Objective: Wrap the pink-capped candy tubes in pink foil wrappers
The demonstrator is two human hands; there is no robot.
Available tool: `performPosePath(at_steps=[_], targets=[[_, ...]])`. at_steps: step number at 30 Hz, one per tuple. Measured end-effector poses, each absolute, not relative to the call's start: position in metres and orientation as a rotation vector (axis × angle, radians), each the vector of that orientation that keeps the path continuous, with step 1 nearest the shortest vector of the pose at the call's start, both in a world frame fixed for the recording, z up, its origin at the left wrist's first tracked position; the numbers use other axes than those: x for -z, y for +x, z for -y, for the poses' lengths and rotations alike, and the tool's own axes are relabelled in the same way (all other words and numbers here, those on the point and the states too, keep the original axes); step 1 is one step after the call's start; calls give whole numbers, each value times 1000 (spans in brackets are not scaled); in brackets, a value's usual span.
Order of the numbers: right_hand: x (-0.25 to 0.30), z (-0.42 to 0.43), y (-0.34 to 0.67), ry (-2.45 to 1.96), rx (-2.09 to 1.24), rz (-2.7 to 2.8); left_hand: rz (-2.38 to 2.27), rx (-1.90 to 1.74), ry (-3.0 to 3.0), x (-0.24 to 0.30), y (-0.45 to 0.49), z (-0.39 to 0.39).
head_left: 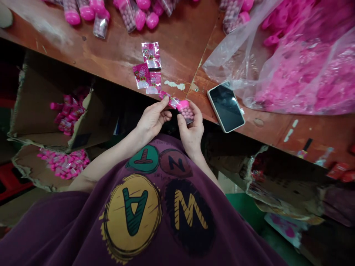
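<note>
My right hand (191, 133) is wrapped around a small clear candy tube with a pink cap (185, 110), held just off the table's near edge. My left hand (152, 119) pinches a thin pink printed label sleeve (169, 99) at the tube's cap end. Both hands sit close together above my purple shirt. Three more pink label sleeves (146, 72) lie flat on the brown table (111, 55) just beyond my hands.
A black phone (226, 107) lies at the table edge to the right. A clear plastic bag of pink caps (302, 62) fills the right side. Filled pink-capped tubes (127, 13) lie at the far edge. A torn cardboard box (33, 111) holding pink tubes stands lower left.
</note>
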State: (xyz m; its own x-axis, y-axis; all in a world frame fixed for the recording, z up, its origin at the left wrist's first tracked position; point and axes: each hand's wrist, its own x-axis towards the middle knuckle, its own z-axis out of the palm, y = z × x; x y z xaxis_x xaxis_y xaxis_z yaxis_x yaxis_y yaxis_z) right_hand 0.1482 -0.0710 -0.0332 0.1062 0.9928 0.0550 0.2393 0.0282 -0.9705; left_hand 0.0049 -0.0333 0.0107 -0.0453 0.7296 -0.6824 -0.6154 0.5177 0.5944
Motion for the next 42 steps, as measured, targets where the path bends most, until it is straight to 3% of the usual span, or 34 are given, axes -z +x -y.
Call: performPosePath(at_steps=[11, 22, 30, 37, 42], targets=[[37, 82, 153, -1355, -858, 1578, -1145, -972, 210, -17, 2, 34], [31, 84, 143, -1331, -1307, 1230, -1128, -894, 205, -19, 6, 34], [37, 83, 145, -1403, -1090, 1432, -1127, -851, 240, -18, 14, 44], [29, 80, 151, -1223, -1594, 1053, -1032, -824, 271, -15, 5, 44], [32, 78, 147, -1207, -1646, 917, -958, -737, 371, -12, -1, 48]])
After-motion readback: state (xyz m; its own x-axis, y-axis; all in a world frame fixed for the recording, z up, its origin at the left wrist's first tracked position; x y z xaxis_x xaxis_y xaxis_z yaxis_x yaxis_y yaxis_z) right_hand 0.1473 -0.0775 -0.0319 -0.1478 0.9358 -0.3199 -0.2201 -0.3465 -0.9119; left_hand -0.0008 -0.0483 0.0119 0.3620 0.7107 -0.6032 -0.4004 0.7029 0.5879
